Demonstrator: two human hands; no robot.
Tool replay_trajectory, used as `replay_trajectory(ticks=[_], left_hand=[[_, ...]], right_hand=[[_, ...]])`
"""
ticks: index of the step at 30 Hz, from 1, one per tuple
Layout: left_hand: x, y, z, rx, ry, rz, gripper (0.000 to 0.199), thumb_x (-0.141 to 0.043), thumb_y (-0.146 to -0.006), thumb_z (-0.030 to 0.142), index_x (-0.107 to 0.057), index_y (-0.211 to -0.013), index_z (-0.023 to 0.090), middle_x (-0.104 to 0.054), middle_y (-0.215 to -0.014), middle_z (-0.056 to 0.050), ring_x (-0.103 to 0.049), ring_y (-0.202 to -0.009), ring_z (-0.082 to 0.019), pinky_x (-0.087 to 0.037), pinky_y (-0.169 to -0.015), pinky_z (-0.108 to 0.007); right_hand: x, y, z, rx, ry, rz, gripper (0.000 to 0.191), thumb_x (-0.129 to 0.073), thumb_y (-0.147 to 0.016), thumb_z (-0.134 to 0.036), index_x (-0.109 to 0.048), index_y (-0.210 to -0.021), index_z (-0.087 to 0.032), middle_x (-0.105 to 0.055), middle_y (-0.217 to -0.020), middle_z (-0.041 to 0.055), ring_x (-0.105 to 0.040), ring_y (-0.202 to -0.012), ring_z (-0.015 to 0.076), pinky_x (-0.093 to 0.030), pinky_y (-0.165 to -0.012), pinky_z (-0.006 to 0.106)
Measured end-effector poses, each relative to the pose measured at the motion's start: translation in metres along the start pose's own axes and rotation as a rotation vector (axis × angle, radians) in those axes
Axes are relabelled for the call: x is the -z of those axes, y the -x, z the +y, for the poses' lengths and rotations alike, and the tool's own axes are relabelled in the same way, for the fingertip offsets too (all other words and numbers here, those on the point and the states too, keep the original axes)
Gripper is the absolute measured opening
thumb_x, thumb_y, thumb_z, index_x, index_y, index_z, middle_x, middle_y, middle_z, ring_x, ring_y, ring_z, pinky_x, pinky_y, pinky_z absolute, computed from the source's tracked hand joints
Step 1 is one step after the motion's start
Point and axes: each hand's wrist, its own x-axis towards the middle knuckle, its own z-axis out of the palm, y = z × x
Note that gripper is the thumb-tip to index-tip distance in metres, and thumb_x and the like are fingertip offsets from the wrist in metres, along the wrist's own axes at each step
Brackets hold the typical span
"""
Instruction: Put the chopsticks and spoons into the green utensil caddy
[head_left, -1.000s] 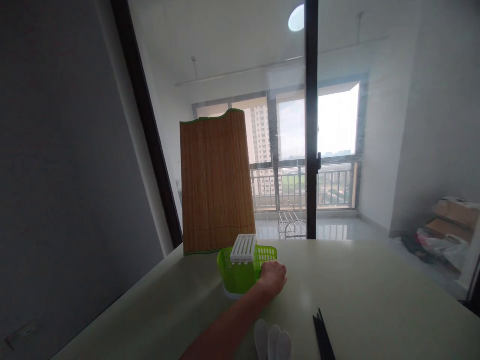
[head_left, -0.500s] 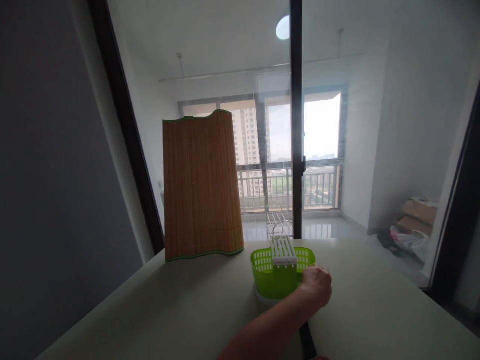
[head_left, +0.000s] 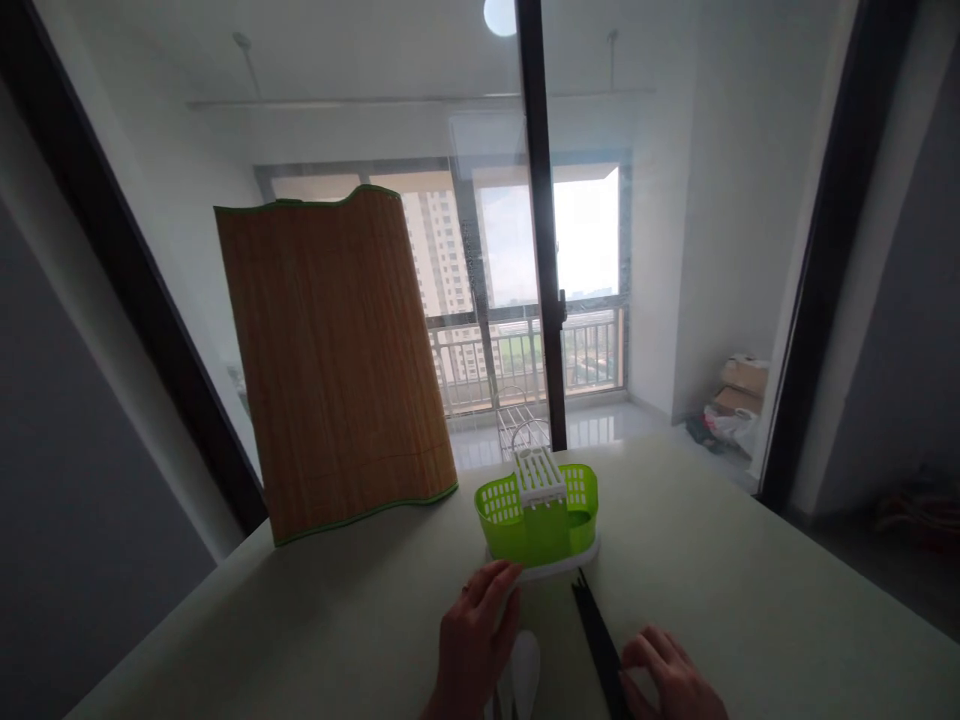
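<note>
Using the green basket (head_left: 545,535) as reference: it stands upright on the pale table (head_left: 750,580), white base (head_left: 559,571) under it, white slotted piece (head_left: 538,474) across its middle. Left hand (head_left: 478,630) is in front of the basket, slightly left, fingers bent, fingertips right by the front edge of the base. Can't tell if they touch it or grip anything.

Right hand (head_left: 666,672) is in front and to the right of the basket, fingers curled, beside the black sticks (head_left: 598,638). Can't tell if it grips them. Sticks lie in front of the basket, far tips close to the base. White spoon (head_left: 526,662) in front of the basket too, next to the left hand, which hides part of that spot.

Bamboo mat (head_left: 337,370) stands left of the basket, apart from it. Wire rack (head_left: 517,428) is behind the basket, beyond the glass.
</note>
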Motion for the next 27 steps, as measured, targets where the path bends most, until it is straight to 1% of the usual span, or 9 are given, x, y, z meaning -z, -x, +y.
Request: replay_trajectory(ticks=[2, 4, 8, 13, 17, 19, 22, 25, 27], left_hand=[[-0.005, 0.015, -0.017, 0.073, 0.02, 0.052, 0.031, -0.039, -0.095, 0.026, -0.066, -0.111, 0.025, -0.069, -0.111, -0.006, -0.068, -0.092, -0.014, -0.056, -0.077, -0.022], [-0.009, 0.025, -0.029, 0.118, 0.038, 0.087, 0.029, -0.041, -0.094, 0.027, -0.067, -0.108, 0.024, -0.07, -0.108, -0.005, -0.069, -0.086, -0.013, -0.056, -0.068, -0.019], [-0.013, 0.03, -0.04, 0.123, 0.053, 0.128, 0.026, -0.045, -0.092, 0.028, -0.068, -0.105, 0.024, -0.071, -0.104, -0.004, -0.07, -0.083, -0.014, -0.056, -0.064, -0.02], [-0.012, 0.029, -0.034, 0.122, 0.065, 0.104, 0.026, -0.045, -0.092, 0.026, -0.067, -0.106, 0.024, -0.071, -0.105, -0.004, -0.07, -0.086, -0.015, -0.057, -0.07, -0.023], [-0.014, 0.032, -0.028, 0.11, 0.078, 0.079, 0.026, -0.044, -0.092, 0.024, -0.067, -0.104, 0.024, -0.071, -0.106, -0.005, -0.07, -0.087, -0.015, -0.057, -0.074, -0.025], [-0.015, 0.032, -0.027, 0.104, 0.086, 0.073, 0.027, -0.044, -0.091, 0.023, -0.068, -0.103, 0.023, -0.071, -0.104, -0.005, -0.07, -0.086, -0.016, -0.056, -0.074, -0.025], [-0.015, 0.032, -0.027, 0.112, 0.106, 0.047, 0.028, -0.043, -0.091, 0.023, -0.069, -0.1, 0.023, -0.072, -0.101, -0.006, -0.071, -0.084, -0.016, -0.056, -0.072, -0.025], [-0.017, 0.032, -0.028, 0.128, 0.126, 0.015, 0.029, -0.041, -0.091, 0.024, -0.069, -0.1, 0.023, -0.072, -0.102, -0.006, -0.07, -0.085, -0.016, -0.056, -0.074, -0.024], [-0.02, 0.032, -0.03, 0.125, 0.139, 0.005, 0.03, -0.04, -0.092, 0.024, -0.07, -0.099, 0.023, -0.072, -0.102, -0.006, -0.07, -0.086, -0.015, -0.056, -0.075, -0.024]], right_hand=[[0.004, 0.0, -0.003, -0.154, 0.085, -0.06, 0.006, -0.056, -0.078, -0.022, -0.056, -0.081, -0.027, -0.064, -0.082, -0.0023, -0.065, -0.076, 0.0149, -0.048, -0.059, 0.022], [0.008, -0.002, -0.01, -0.257, 0.134, -0.155, 0.009, -0.054, -0.076, -0.021, -0.056, -0.082, -0.027, -0.065, -0.083, -0.002, -0.065, -0.075, 0.0163, -0.043, -0.057, 0.024], [0.017, -0.01, -0.018, -0.339, 0.152, -0.346, 0.015, -0.048, -0.078, -0.021, -0.058, -0.088, -0.026, -0.068, -0.088, -0.0001, -0.067, -0.081, 0.0198, -0.039, -0.06, 0.027], [0.03, -0.025, -0.01, -0.331, 0.331, -0.472, 0.029, -0.043, -0.075, -0.01, -0.062, -0.095, -0.018, -0.07, -0.095, 0.0095, -0.068, -0.088, 0.0257, -0.043, -0.066, 0.032], [0.037, -0.035, 0.001, -0.288, 0.39, -0.577, 0.032, -0.047, -0.07, -0.006, -0.066, -0.095, -0.013, -0.071, -0.099, 0.016, -0.069, -0.09, 0.0295, -0.048, -0.073, 0.036], [0.038, -0.037, 0.005, -0.27, 0.397, -0.596, 0.036, -0.046, -0.07, -0.001, -0.067, -0.097, -0.012, -0.072, -0.099, 0.0158, -0.07, -0.09, 0.0294, -0.049, -0.074, 0.036], [0.036, -0.036, 0.01, -0.251, 0.411, -0.594, 0.047, -0.037, -0.072, 0.007, -0.067, -0.102, -0.013, -0.073, -0.097, 0.0145, -0.071, -0.089, 0.0263, -0.051, -0.072, 0.033], [0.033, -0.034, 0.019, -0.195, 0.41, -0.59, 0.052, -0.03, -0.075, 0.01, -0.067, -0.102, -0.014, -0.074, -0.094, 0.013, -0.072, -0.082, 0.024, -0.051, -0.066, 0.03], [0.035, -0.036, 0.026, -0.171, 0.406, -0.583, 0.051, -0.03, -0.074, 0.011, -0.066, -0.099, -0.015, -0.074, -0.092, 0.0115, -0.072, -0.078, 0.0236, -0.049, -0.061, 0.029]])
